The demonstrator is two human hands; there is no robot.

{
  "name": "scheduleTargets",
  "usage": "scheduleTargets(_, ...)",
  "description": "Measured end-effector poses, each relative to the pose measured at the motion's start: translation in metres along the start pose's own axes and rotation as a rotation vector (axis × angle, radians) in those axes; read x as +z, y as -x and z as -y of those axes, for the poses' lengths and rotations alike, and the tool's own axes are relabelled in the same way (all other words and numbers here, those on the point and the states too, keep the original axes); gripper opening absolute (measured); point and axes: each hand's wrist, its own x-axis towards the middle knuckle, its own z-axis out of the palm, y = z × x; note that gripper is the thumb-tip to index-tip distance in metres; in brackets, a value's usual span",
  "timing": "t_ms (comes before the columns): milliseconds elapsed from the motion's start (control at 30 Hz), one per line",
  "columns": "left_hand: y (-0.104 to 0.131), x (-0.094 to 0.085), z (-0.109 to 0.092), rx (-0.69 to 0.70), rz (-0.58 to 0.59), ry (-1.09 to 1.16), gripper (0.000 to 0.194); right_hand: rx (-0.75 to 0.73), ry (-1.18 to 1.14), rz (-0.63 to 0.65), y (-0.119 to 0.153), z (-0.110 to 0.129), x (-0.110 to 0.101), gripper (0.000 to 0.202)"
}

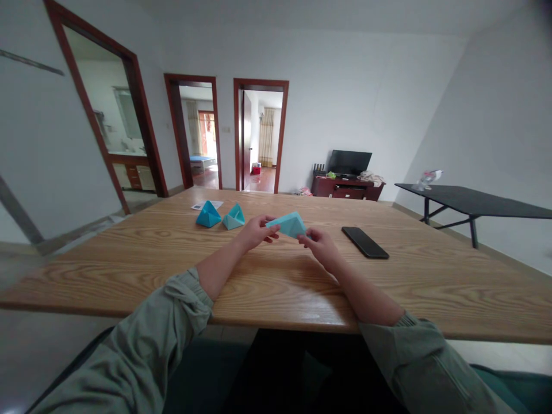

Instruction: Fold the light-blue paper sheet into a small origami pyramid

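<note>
Between my two hands is a light blue piece of folded paper (290, 223), held just above the wooden table (276, 276). My left hand (259, 232) pinches its left end, fingers closed on the paper. At the lower right corner, my right hand (319, 244) grips it between thumb and fingers. Two folded paper shapes stand on the table to the left of my left hand: a darker blue pointed one (209, 214) and a lighter blue one (233, 217) with an open hollow on top.
A black phone (365, 242) lies right of my right hand. Behind the folded shapes is a printed paper slip (207, 205). Beyond the table stand a TV (350, 163) on a dark red cabinet (345, 187) and, at the right, a black table (470, 200) with a clear plastic item on it.
</note>
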Motion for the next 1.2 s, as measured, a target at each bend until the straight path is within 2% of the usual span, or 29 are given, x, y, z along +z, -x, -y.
scheduleTargets(167,0.0,-0.001,-0.002,0.036,0.016,0.019,0.046,0.02,-0.038,-0.006,0.0,0.002,-0.004,0.039)
scheduleTargets(300,-0.001,-0.007,0.0,0.059,0.031,-0.183,0.031,0.047,-0.14,-0.044,-0.004,-0.004,-0.006,0.03)
scheduleTargets(367,0.0,-0.01,0.0,0.089,0.052,-0.266,0.033,0.048,-0.156,-0.055,-0.005,-0.006,-0.006,0.026)
scheduleTargets(500,0.003,-0.015,-0.003,0.154,0.111,-0.293,0.04,0.069,-0.113,-0.048,-0.006,-0.007,-0.007,0.017)
scheduleTargets(700,0.006,-0.018,-0.011,0.179,0.134,-0.424,0.03,0.061,-0.079,-0.043,-0.007,-0.01,-0.01,0.013)
scheduleTargets(767,0.006,-0.019,-0.013,0.207,0.121,-0.454,0.03,0.068,-0.097,-0.05,-0.007,-0.011,-0.01,0.013)
scheduleTargets(867,0.007,-0.02,-0.014,0.179,0.07,-0.476,0.034,0.085,-0.115,-0.064,-0.007,-0.012,-0.01,0.013)
scheduleTargets(1000,0.008,-0.018,-0.012,0.155,0.058,-0.507,0.047,0.097,-0.153,-0.058,-0.008,-0.015,-0.01,0.013)
scheduleTargets(1200,0.005,-0.017,-0.006,0.231,-0.023,-0.51,0.034,0.097,-0.155,-0.033,-0.008,-0.014,-0.009,0.015)
